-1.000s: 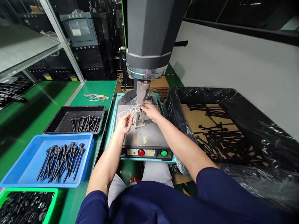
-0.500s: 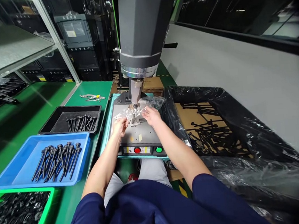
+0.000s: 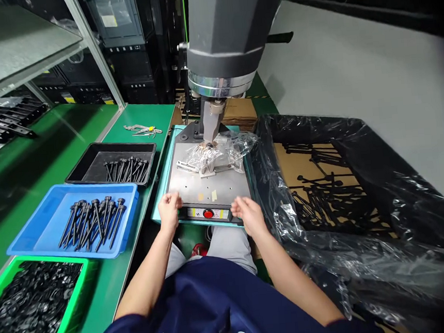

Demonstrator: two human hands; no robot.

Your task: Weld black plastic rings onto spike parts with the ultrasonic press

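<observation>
Left hand [image 3: 169, 208] and right hand [image 3: 246, 214] have left the film [image 3: 221, 153] for the control panel [image 3: 208, 214], fingers loosely curled.

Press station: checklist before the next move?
1. Hands clear of horn: ok; left hand and right hand rest at the front panel.
2. Part seated in fixture: cannot tell; clear film covers it.
3. Film lying flat: not ok; crumpled under the horn.
4. Red button reachable: ok; uncovered between the hands.
5. Fingers on a start button: cannot tell; hands hide the panel's ends.
</observation>
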